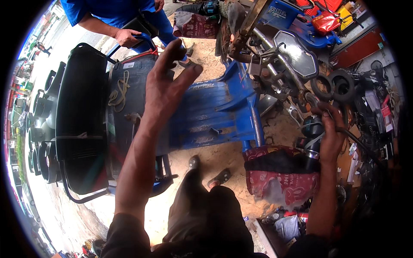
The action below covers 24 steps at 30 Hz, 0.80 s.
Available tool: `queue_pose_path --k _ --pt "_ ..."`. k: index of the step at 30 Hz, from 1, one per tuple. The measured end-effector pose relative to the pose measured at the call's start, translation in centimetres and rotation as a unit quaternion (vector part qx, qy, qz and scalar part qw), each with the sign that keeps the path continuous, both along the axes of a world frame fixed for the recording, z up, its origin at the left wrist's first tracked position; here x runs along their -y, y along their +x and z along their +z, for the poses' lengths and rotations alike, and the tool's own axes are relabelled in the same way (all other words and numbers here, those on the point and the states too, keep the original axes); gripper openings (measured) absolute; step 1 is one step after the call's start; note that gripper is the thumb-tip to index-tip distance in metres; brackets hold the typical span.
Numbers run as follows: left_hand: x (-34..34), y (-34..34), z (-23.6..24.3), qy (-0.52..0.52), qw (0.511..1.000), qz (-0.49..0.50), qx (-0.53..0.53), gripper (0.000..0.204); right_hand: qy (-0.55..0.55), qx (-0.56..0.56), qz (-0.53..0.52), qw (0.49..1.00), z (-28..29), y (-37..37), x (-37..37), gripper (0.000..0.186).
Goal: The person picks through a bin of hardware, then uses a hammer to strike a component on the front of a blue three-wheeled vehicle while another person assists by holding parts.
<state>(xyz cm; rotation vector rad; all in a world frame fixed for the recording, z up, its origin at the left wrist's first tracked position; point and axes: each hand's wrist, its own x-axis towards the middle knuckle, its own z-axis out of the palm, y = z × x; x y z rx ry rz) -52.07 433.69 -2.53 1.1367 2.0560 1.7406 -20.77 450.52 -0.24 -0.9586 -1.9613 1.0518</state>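
Observation:
My left hand [167, 84] is raised over the blue footboard [206, 114] of a small vehicle, thumb and fingers apart with nothing between them. On the right, my right hand [332, 131] is closed beside the vehicle's front end. A thin dark cable or rod [363, 148] runs away from it to the right; what the fingers grip is too unclear to name. Close to that hand are metal front tubes [282, 64], a silver-faced lamp or mirror [297, 53] and a maroon patterned handlebar muff [282, 178]. Denim cloth with a pale knotted cord [120, 92] covers the seat.
A person in blue [112, 17] stands at the far side, one hand on the seat frame. The black backrest [81, 120] rises at left. Tyres [342, 84], a red toolbox-like case [359, 49] and scattered parts crowd the right. My feet [219, 177] stand beside the footboard.

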Motion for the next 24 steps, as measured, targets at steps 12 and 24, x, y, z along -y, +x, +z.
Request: queue_pose_path --k 12,24 --pt "-13.4 2.7 10.6 0.070 0.986 -0.154 -0.010 0.020 -0.013 -0.058 -0.056 0.997 -1.1 -1.8 3.1 0.024" --pt "-7.3 1.0 -4.1 0.067 0.993 0.002 0.102 0.017 -0.093 -0.044 -0.045 0.994 0.5 -2.0 3.4 0.023"
